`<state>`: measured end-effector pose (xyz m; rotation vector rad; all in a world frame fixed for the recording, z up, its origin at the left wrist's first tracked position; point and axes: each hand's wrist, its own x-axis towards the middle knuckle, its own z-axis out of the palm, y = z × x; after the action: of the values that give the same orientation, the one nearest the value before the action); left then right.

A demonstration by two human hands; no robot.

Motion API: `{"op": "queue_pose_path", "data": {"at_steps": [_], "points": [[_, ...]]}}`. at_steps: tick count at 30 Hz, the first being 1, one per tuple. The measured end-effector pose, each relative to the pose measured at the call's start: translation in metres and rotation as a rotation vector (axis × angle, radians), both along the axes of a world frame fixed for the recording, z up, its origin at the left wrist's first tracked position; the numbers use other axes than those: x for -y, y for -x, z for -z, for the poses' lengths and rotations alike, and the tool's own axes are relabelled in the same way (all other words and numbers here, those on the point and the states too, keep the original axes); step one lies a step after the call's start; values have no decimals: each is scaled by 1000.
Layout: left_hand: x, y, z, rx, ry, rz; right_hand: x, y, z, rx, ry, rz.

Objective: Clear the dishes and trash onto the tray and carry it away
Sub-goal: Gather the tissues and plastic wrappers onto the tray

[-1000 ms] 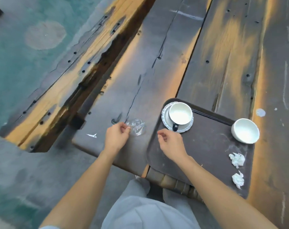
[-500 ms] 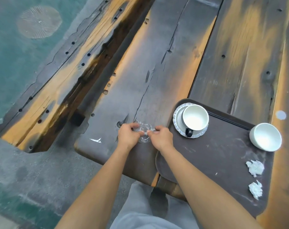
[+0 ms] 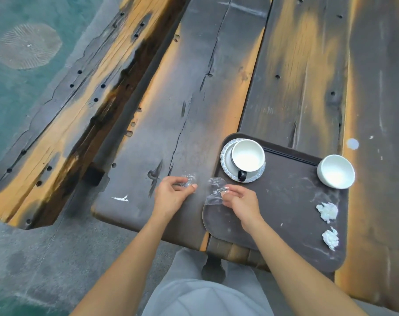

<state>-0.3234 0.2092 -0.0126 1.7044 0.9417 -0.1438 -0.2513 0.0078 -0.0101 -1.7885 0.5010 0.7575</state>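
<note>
A dark brown tray lies at the near edge of the wooden table. On it stand a white cup on a glass saucer, a white bowl at the far right corner, and two crumpled white napkins. My left hand pinches a small crumpled piece of clear plastic just left of the tray. My right hand holds a larger clear plastic wrapper over the tray's left edge.
A small white scrap lies on the table plank left of my hands. A weathered wooden bench runs along the left, with teal floor beyond. The table's near edge sits just above my grey trousers.
Both hands met on the clear plastic half a second ago; now they have drawn apart, each with a piece of plastic, the right one over the tray's edge.
</note>
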Motion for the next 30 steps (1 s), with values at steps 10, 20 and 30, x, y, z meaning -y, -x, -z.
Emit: {"op": "queue_pose_path", "data": {"at_steps": [10, 20, 30], "points": [[73, -19, 5, -3, -275, 615, 86, 13, -1, -54, -17, 255], [94, -24, 10, -130, -526, 847, 91, 11, 7, -69, -19, 178], [84, -13, 4, -79, -423, 804, 68, 9, 10, 15, 173, -191]]}}
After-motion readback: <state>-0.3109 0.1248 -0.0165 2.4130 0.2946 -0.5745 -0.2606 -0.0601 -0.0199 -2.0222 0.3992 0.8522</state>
